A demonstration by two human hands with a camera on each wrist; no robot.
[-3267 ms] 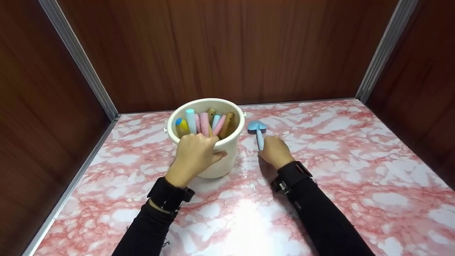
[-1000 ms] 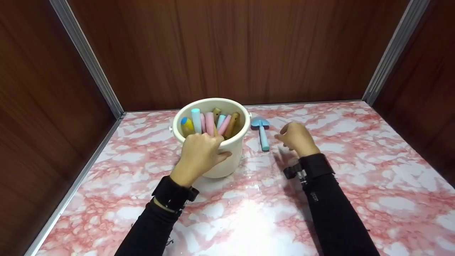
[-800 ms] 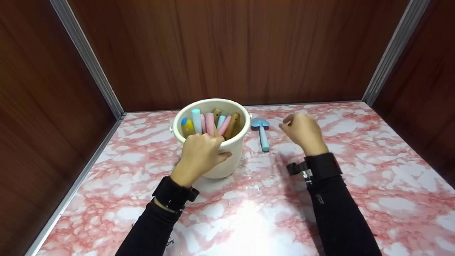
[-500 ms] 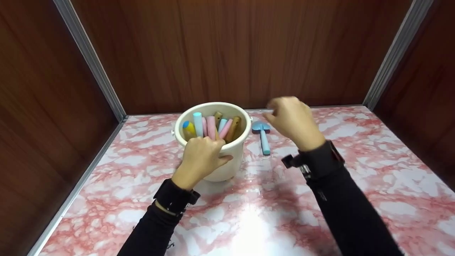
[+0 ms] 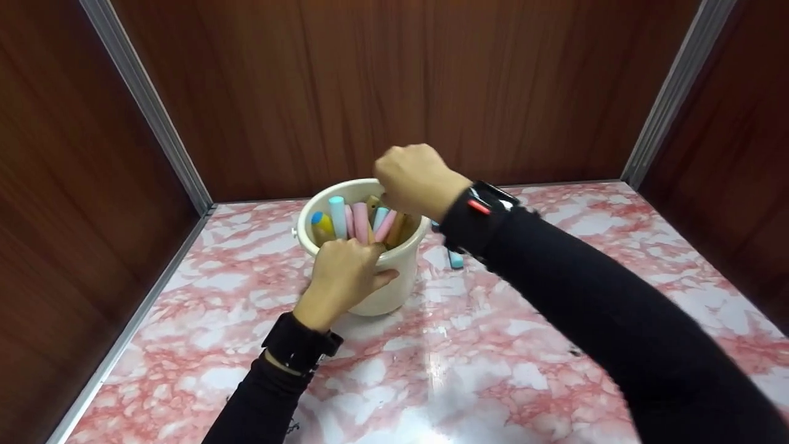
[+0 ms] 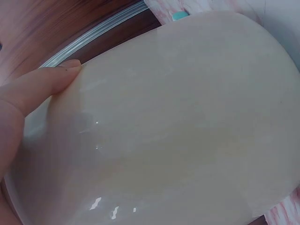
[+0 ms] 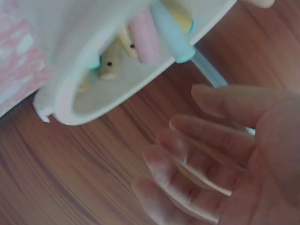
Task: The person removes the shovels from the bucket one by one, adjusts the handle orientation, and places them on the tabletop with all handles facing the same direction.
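Observation:
A cream bucket stands on the table with several handles in it: pink ones, light blue ones, wooden ones and a yellow one with a blue end. My left hand grips its near rim, thumb on the outer wall, as the left wrist view also shows. Over the bucket's far right side hovers my right hand; in the right wrist view its fingers are loosely bent, apart from the handles and holding nothing. Right of the bucket lies a light blue trowel, mostly hidden by my right forearm.
The table has a red and white marbled top. Dark wood panels enclose it at the back and both sides, with metal strips at the corners.
My right hand has let go of the trowel's handle, leaving it on the table, then risen and swung left over the bucket. My left hand has kept its grip on the rim.

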